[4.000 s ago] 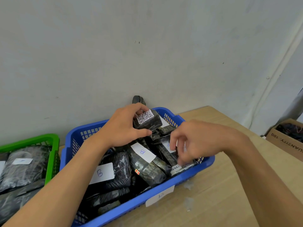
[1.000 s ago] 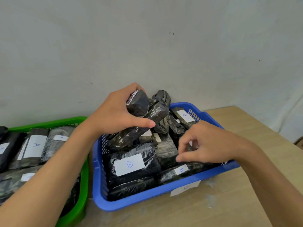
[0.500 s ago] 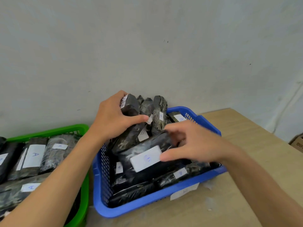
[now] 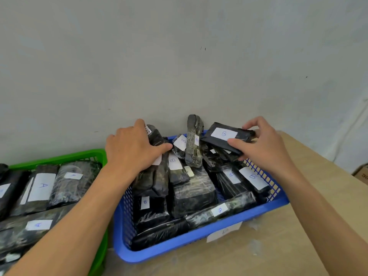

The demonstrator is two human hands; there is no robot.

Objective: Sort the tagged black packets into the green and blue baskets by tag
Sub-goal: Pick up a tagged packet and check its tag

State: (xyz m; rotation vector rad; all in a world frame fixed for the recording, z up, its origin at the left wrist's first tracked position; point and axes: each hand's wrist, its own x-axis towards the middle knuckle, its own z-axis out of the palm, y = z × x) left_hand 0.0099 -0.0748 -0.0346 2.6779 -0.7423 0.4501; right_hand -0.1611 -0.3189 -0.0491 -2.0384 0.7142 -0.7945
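A blue basket (image 4: 201, 239) in the middle of the wooden table holds several black packets with white B tags. My right hand (image 4: 262, 147) grips a black packet tagged B (image 4: 223, 137) above the basket's far right corner. My left hand (image 4: 132, 149) holds an upright black packet with a QR label (image 4: 156, 136) at the basket's far left side, thumb across a leaning stack. A green basket (image 4: 65, 158) on the left holds several black packets tagged A.
A grey wall stands right behind both baskets. One packet (image 4: 194, 140) stands on end against it. A paper label (image 4: 224, 232) hangs on the blue basket's front. A cardboard box (image 4: 361, 173) sits beyond the table's right edge.
My right hand has lifted the B-tagged packet from the basket's middle up and over to the far right corner. My left hand keeps its hold on the upright packet.
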